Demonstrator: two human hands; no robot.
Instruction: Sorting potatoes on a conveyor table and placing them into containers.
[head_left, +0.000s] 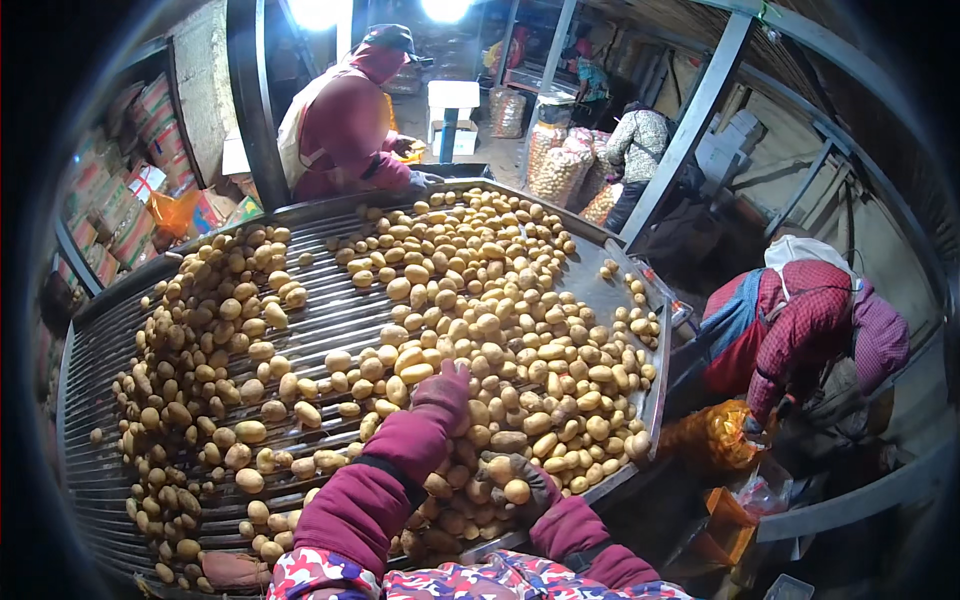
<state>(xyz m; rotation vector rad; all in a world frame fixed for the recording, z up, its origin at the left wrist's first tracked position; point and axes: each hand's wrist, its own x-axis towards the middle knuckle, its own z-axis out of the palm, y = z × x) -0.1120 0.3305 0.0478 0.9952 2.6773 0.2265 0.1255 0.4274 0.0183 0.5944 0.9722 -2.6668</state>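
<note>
Many potatoes (487, 322) lie spread over a sorting table of parallel metal bars (330, 259). My left hand (444, 394), in a purple glove, reaches in among the potatoes at the middle of the table. Its fingertips touch them, but whether it grips one is hidden. Closer to me, my right hand (538, 489) wears a dark glove and curls around a couple of potatoes (516, 491) at the near edge. Both my sleeves are purple, with dark bands near the wrists.
Across the table stands a person (337, 120) with a gloved hand on the rim. At right, another person (802, 315) bends over an orange net bag (720, 435). Metal posts (686, 127) rise around the table. Filled net sacks (559, 169) stand behind; stacked bags (127, 195) are at left.
</note>
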